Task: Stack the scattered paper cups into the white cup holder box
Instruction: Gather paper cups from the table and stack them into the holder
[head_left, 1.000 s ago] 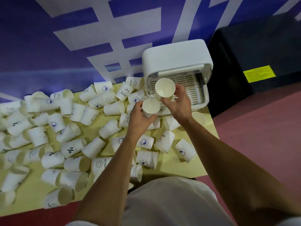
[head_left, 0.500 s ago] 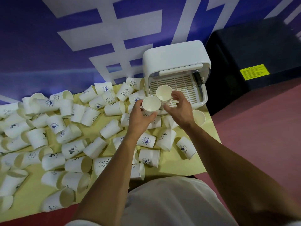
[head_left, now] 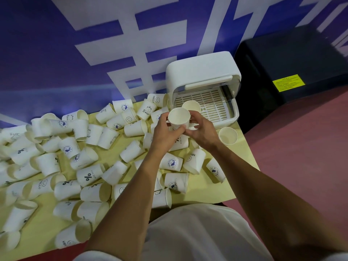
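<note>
- Gripped from the left by the left hand (head_left: pixel 163 129), fingers curled round the wall: the held cup (head_left: pixel 178 117), upright, mouth up, at the centre of the frame.
- Closed on the same cup's right side by the right hand (head_left: pixel 202 129), fingertips near the rim, thumb low. Likely two-handed to keep the thin paper round and level for nesting.
- Poised just in front of and a little left of the cup in the box (head_left: pixel 192 106), itself standing mouth up on the slatted tray (head_left: pixel 212 105). Probably meant to drop into that one and begin a stack.
- Opened toward the person, lid lifted: the white cup holder box (head_left: pixel 199 72), upper right of centre, apparently placed for a straight reach.
- Strewn over the left and lower frame on the yellow table cover (head_left: pixel 243 166), mostly lying on their sides: the scattered cups (head_left: pixel 90 174). Far from done, judging by the number left.
- Standing apart near the cover's right edge: one upright cup (head_left: pixel 227 135), close to the right hand.
</note>
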`<state>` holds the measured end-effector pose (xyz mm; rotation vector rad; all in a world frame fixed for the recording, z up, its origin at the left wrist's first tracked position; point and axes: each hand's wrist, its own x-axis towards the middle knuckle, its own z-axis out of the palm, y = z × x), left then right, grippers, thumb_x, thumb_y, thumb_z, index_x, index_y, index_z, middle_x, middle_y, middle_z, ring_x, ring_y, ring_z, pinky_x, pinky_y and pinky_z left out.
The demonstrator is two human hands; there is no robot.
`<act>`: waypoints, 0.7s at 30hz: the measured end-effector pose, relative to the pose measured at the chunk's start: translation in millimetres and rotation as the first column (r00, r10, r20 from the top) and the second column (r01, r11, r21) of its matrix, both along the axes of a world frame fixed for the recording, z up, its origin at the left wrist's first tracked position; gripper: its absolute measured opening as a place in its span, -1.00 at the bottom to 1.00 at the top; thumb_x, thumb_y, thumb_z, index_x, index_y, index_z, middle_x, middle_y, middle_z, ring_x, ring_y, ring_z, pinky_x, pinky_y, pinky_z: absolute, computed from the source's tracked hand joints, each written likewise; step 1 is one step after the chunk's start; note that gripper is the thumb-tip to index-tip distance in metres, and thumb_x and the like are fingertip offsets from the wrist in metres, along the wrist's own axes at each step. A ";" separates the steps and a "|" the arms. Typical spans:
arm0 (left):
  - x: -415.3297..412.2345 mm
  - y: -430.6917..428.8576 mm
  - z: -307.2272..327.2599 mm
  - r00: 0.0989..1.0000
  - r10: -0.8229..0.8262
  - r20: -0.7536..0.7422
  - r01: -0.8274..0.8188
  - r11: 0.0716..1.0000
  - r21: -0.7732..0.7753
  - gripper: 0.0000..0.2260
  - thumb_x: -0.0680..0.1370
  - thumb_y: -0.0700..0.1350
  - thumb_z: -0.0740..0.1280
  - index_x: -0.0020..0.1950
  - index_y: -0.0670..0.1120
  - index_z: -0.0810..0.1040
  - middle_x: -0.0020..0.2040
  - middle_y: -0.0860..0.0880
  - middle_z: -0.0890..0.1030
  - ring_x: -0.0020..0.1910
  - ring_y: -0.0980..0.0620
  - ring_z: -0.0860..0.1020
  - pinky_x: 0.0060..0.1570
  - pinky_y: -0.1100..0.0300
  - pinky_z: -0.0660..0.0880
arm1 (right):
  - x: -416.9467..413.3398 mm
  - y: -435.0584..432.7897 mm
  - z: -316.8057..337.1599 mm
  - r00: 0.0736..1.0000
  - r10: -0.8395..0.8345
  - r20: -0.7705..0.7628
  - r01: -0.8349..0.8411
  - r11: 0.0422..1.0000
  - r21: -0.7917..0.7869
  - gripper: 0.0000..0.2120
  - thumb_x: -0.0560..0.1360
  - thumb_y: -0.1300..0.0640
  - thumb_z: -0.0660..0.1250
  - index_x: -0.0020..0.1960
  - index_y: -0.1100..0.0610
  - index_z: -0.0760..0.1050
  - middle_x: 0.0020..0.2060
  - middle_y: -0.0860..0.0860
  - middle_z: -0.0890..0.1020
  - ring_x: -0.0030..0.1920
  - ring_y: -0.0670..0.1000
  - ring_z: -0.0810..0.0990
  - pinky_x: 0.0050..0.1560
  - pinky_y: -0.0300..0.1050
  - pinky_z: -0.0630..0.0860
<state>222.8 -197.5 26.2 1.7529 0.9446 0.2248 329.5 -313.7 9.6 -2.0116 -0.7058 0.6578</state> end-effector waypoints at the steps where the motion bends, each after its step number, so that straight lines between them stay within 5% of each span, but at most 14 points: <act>1: 0.2 0.5 0.3 1.000 -0.001 0.005 0.001 1.000 -0.009 -0.41 0.46 0.04 0.50 0.42 0.07 0.33 0.30 0.07 0.50 0.25 0.09 0.48 0.19 0.14 0.48 | 0.9 0.0 0.9 1.000 -0.016 0.004 0.016 1.000 0.004 -0.20 0.26 -0.37 0.49 0.38 -0.04 0.44 0.18 -0.11 0.63 0.18 -0.09 0.59 0.19 0.02 0.58; 7: -6.7 5.2 -5.7 1.000 -0.009 -0.003 0.009 0.998 -0.057 -0.43 0.49 0.00 0.48 0.44 0.03 0.34 0.33 0.08 0.49 0.24 0.07 0.51 0.03 0.29 0.44 | 16.3 1.2 12.8 0.979 -0.201 -0.025 0.202 0.973 0.112 -0.39 0.35 -0.01 0.58 0.35 -0.03 0.45 0.15 -0.14 0.61 0.14 -0.14 0.59 0.09 -0.06 0.63; 21: -3.3 16.1 -33.9 0.996 0.014 -0.084 -0.019 0.998 -0.055 -0.50 0.51 -0.04 0.46 0.40 0.06 0.38 0.27 0.09 0.49 0.20 0.06 0.52 0.04 0.27 0.41 | 33.4 19.0 15.3 0.883 -0.458 -0.107 0.470 0.863 0.185 -0.40 0.29 -0.13 0.52 0.26 -0.05 0.42 0.13 -0.14 0.61 0.13 -0.10 0.62 0.10 0.04 0.63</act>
